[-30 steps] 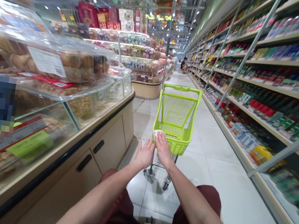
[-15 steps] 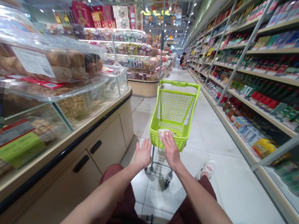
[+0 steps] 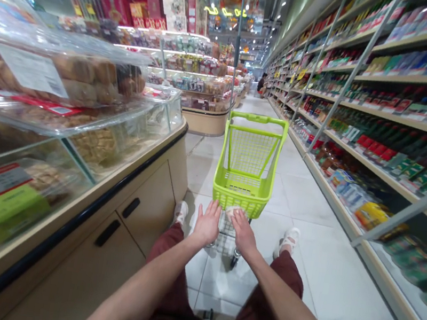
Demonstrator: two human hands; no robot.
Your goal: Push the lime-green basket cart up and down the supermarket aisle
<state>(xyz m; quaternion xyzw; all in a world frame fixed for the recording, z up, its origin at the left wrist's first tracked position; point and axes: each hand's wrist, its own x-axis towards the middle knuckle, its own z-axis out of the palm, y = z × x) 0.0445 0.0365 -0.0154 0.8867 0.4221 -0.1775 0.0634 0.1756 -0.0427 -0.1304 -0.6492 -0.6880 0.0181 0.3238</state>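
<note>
Straight ahead stands a bright green shopping cart [image 3: 259, 204] with a plastic mesh basket on a metal wheeled frame. My right hand [image 3: 244, 234] presses a small whitish cloth [image 3: 232, 210] against the lower edge of the basket's near side. The cloth is crumpled and mostly covered by the fingers; it could also be a tissue. My left hand [image 3: 207, 225] is open, fingers stretched out, close to the basket's lower left corner. Nothing shows in it, and I cannot tell whether its fingertips touch the plastic.
On the left runs a wooden display counter [image 3: 147, 193] with glass-fronted bins and packaged food. Tall shelves [image 3: 407, 115] of bottles, cans and boxes line the right side. My legs straddle the pale tiled floor [image 3: 326, 264]. Far down the aisle a person [image 3: 262, 83] is low near the shelves.
My right hand has moved down with the cloth, from the basket's upper near edge to its lower edge. My left hand has shifted slightly right. My left shoe has come into view.
</note>
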